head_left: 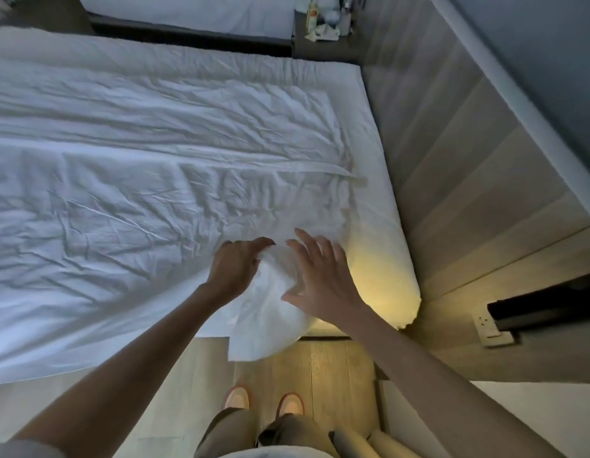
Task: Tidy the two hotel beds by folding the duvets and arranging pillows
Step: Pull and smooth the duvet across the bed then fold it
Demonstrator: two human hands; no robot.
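A wrinkled white duvet (138, 193) lies spread over the near bed, whose bare mattress (379, 206) shows along the right side. My left hand (236, 267) grips a bunched corner of the duvet (267, 312) at the bed's near edge, with the corner hanging down toward the floor. My right hand (321, 279) rests on that bunched corner with its fingers spread and straight. A second bed (194, 13) with white bedding stands beyond, at the top of the view. I see no pillows.
A wooden headboard wall (468, 180) runs along the right. A nightstand (323, 34) with small items sits between the beds at the top. A wall socket (490, 327) and a dark shelf (548, 305) are at right. Wooden floor (326, 368) lies under my feet.
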